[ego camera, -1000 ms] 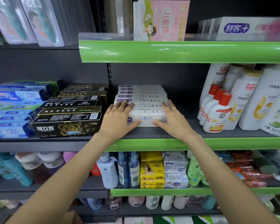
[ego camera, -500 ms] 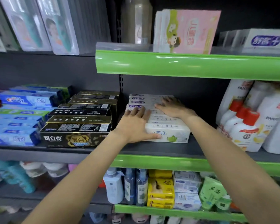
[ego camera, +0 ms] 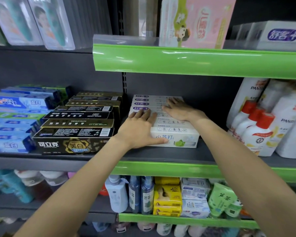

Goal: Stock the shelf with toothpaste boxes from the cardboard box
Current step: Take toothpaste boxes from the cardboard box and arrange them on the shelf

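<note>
A row of white toothpaste boxes point(ego camera: 175, 137) with purple labels lies on the dark shelf point(ego camera: 161, 153), running from front to back. My left hand point(ego camera: 138, 130) lies flat on the left end of the front boxes, fingers straight, thumb along the front box's face. My right hand point(ego camera: 179, 110) rests palm down on top of the boxes further back, fingers spread. Neither hand grips a box. The cardboard box is out of view.
Black and gold toothpaste boxes point(ego camera: 75, 132) stand left of the white row, blue ones point(ego camera: 12, 117) further left. White shampoo bottles with red caps point(ego camera: 256, 132) stand to the right. A green-edged shelf point(ego camera: 195, 60) overhangs above; lower shelves hold bottles and packets.
The view has closed in on the shelf. My right hand slid from the front right corner of the boxes to the tops of the rear boxes. My left hand stayed at the front left.
</note>
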`<state>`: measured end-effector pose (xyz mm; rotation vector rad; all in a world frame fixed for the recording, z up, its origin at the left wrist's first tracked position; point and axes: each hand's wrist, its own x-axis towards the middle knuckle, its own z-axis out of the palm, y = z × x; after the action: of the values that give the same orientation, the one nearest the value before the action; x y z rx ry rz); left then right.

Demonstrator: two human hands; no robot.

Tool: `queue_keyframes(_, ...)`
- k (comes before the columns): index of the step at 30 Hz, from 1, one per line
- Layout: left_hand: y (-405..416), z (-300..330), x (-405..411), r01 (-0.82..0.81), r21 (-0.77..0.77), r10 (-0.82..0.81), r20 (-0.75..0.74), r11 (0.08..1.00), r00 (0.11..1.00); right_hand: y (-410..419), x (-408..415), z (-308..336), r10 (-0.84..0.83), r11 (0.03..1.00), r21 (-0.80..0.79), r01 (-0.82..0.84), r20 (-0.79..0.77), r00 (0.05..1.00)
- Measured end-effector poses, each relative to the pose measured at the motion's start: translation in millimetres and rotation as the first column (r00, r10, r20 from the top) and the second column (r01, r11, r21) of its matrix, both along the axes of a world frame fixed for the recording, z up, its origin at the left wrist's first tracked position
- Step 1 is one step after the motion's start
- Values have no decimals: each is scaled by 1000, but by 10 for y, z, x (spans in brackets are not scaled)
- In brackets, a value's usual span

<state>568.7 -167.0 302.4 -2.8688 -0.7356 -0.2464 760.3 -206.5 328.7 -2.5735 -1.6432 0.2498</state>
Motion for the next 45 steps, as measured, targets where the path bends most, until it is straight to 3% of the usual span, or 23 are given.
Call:
queue_keyframes(12,3,16,-21,8,-1,-8,23,1000,1000,-110,-54,15,34,997,68,-36,38,999)
queue_keyframes(20,-34,-28,-211,145,137,-165,146,980,975,-1108,-522,-115,204,974,68,-217,153,967)
queue_keyframes(24,-22,-81,-264,71,69,-73,35,995,997,-1108,-538,-208,141,974,148,-169,187,972)
queue_keyframes(34,-102,-70,-240,-1,88,2,-14,996,1000,-1059,-526,-275,130,974,136,-179,310,942)
queue_keyframes(37,-241,27,-474,73,147,-100,181,986,978,-1126,-589,-294,107,964,184,-193,396,912)
queue_keyframes(40,-248,67,-965,129,288,-268,520,949,811,-1191,-774,-303,144,908,310,-282,400,905)
queue_keyframes(42,-123,67,-1303,88,267,-235,588,960,774,-1141,-951,-334,203,866,357,-350,388,899)
queue_keyframes(45,205,-9,-1662,21,146,-96,526,989,845,-944,-1200,-396,239,830,398,-391,379,894)
